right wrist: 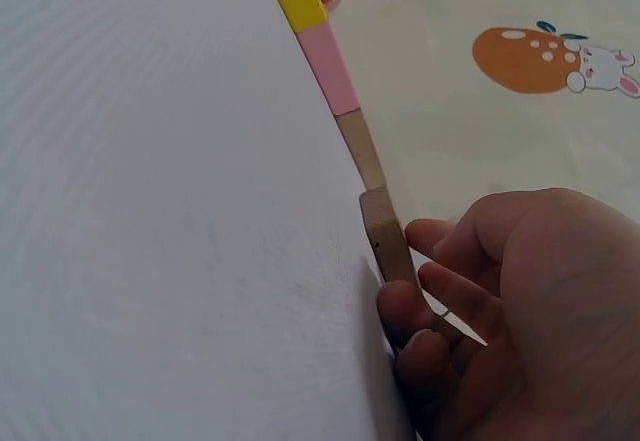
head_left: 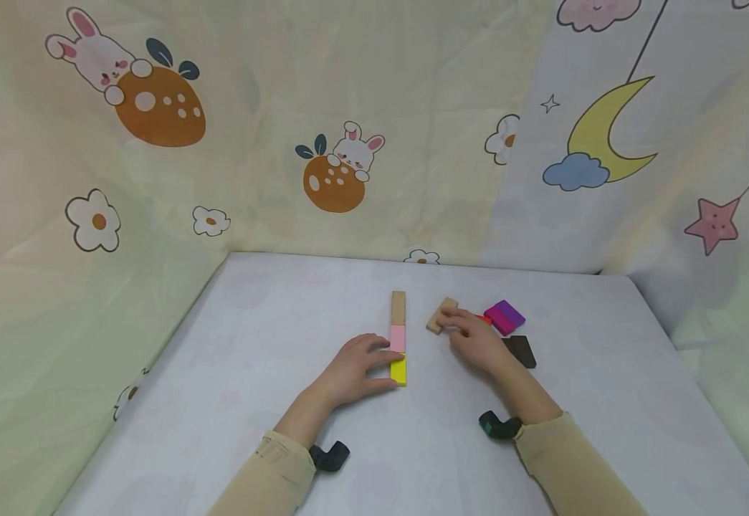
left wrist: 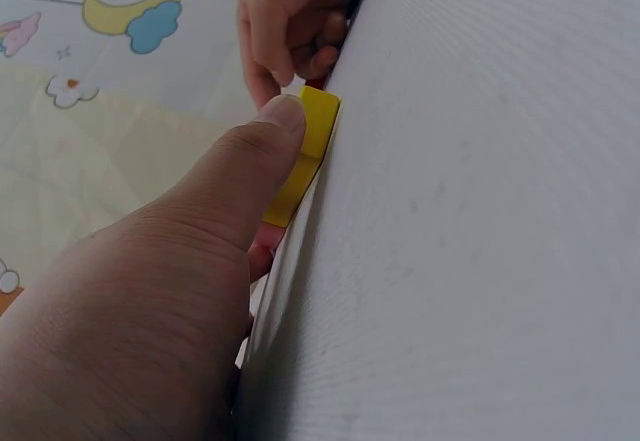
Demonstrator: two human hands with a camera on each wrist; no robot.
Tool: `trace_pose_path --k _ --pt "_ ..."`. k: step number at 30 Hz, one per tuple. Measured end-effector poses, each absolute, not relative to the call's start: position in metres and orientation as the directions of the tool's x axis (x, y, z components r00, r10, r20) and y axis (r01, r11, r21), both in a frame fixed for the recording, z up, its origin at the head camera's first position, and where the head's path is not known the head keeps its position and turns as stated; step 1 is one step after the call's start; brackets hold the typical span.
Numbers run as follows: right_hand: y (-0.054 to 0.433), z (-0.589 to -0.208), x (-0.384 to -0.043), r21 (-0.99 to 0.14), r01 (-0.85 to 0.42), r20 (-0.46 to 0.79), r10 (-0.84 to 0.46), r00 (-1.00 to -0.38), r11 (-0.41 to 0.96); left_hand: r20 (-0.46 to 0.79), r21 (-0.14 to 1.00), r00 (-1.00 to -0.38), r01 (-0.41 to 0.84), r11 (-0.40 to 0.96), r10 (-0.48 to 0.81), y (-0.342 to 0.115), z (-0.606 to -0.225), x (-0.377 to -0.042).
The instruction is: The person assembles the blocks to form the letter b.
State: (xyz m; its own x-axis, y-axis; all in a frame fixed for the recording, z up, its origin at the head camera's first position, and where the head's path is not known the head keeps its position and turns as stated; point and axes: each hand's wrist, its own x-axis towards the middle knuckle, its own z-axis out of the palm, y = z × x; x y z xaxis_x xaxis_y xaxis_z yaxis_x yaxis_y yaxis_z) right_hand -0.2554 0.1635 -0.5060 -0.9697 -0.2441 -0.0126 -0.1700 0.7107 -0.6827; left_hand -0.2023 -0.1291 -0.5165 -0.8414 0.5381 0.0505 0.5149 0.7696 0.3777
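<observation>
While a tan wooden oblong block [head_left: 439, 314] is pinched in the right hand [head_left: 477, 344], right of the block row [head_left: 398, 337] | its near-end yellow oblong block [head_left: 398, 371] touched by left hand [head_left: 351, 369], fingers spread | light steadying pressure advised

There are at least eight blocks [head_left: 398, 308], two hands [head_left: 351, 369] [head_left: 480, 344], two sleeves [head_left: 271, 473] [head_left: 574, 466] and two black wrist devices [head_left: 332, 459] [head_left: 499, 428].
</observation>
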Motion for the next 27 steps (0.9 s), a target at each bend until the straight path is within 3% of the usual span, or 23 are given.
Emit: trace_pose_path --k 7,27 --pt "0.169 -0.508 -0.262 -0.722 -0.173 0.019 -0.231 -0.973 0.670 0.056 0.372 -0.839 0.521 0.768 0.542 -0.129 -0.517 -0.202" --pt "0.157 -0.500 -0.280 -0.647 -0.064 -0.105 -0.172 -0.979 0.760 0.068 0.347 -0.829 0.542 0.766 0.556 -0.129 -0.518 -0.203"
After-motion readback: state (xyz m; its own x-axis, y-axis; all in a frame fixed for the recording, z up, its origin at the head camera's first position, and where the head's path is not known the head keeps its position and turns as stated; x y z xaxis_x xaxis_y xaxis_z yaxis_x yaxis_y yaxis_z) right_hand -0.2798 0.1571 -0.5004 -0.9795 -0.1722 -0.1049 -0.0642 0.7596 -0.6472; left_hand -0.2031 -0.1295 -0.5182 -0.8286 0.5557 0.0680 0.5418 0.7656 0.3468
